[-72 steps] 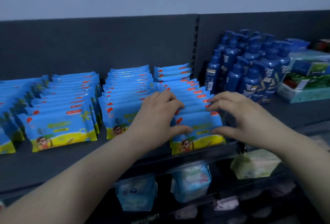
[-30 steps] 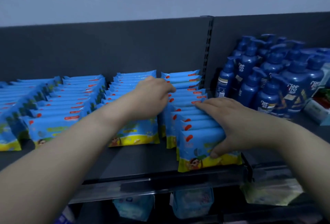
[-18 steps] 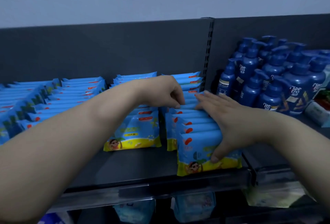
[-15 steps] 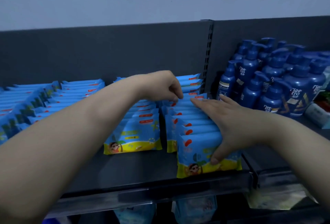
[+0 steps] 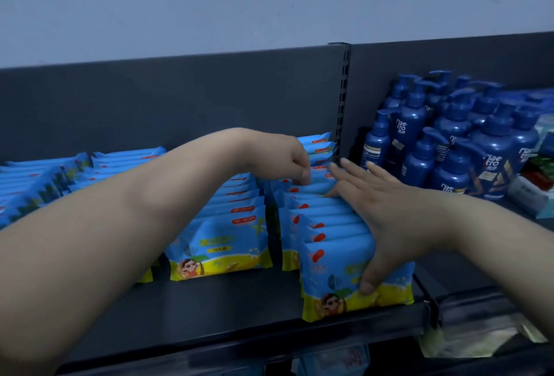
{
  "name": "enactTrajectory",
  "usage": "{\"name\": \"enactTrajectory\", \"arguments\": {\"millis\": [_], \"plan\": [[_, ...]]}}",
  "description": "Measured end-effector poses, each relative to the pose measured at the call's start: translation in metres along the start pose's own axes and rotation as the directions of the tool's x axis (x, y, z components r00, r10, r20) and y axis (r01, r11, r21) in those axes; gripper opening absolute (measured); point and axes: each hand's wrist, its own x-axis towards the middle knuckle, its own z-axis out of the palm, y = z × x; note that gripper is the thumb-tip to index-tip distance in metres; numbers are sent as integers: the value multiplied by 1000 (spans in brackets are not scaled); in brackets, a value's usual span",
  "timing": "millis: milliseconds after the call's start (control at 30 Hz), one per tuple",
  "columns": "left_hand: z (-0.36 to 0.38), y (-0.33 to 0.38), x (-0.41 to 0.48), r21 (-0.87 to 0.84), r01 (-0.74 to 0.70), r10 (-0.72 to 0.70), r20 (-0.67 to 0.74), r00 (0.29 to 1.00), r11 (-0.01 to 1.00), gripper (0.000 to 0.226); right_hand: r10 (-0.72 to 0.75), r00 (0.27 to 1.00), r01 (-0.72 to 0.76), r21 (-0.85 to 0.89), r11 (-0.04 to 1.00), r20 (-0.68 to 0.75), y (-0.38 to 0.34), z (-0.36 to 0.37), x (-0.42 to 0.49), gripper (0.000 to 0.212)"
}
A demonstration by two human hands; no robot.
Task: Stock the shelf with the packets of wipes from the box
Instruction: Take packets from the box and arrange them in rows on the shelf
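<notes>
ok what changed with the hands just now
Left hand moved from the front packet back along the rightmost row of wipes, fingers now curled over rear packets. Right hand flattened along the row, thumb still on the front packet. Other rows and bottles stayed.

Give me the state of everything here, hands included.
Rightmost row of blue-and-yellow plastic wipes packets: standing on edge, front packet at shelf lip.
Neighbouring packet row: standing on edge.
Left hand: fingers curled onto rear packets, grip unclear.
Right hand: flat on row, thumb on front packet.
Dark blue plastic pump bottles: upright, capped.
</notes>
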Motion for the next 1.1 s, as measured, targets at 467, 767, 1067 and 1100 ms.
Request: {"name": "enactTrajectory", "arguments": {"millis": [467, 767, 1067, 1100], "plan": [[0, 4, 14, 64, 4, -7, 44, 999, 998, 39, 26, 1000, -26, 2, 1000, 15, -4, -1, -3, 137], [-3, -11, 28, 181, -36, 38, -8, 999, 983, 27, -4, 998, 6, -43, 999, 55, 2, -4, 2, 134], [2, -25, 56, 773, -20, 72, -34, 997, 634, 41, -25, 1000, 25, -30, 999, 6, 7, 4, 5, 137], [1, -24, 57, 739, -13, 37, -17, 999, 674, 37, -31, 1000, 31, -26, 999, -3, 7, 6, 6, 137]]}}
